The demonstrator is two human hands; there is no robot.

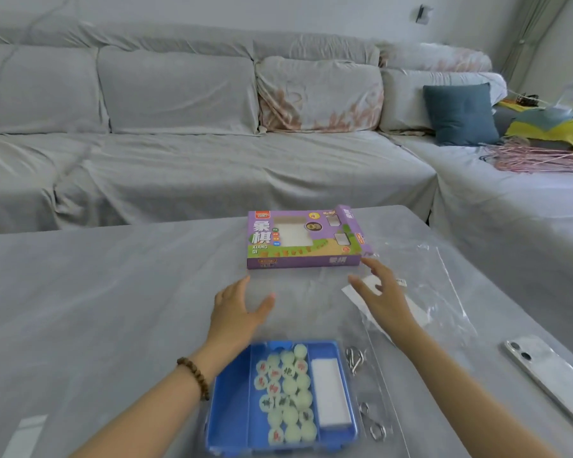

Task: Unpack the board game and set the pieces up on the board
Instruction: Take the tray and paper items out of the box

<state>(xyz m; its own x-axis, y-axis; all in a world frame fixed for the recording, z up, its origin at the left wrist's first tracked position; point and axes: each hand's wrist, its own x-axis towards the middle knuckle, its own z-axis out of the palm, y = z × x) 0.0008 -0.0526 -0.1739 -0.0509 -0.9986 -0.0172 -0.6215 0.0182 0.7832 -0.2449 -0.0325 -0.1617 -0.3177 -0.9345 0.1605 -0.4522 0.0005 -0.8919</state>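
I am holding my left hand (237, 309) and right hand (382, 294) open; xiangqi box (303, 241) just ahead, probably hiding the board.

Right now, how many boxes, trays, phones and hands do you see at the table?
Box: 1
Tray: 1
Phone: 1
Hands: 2, left hand and right hand
Total: 5

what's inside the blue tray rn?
The blue tray holds pale green round pieces in its middle compartment and a white block on the right. Anything beneath them is hidden.
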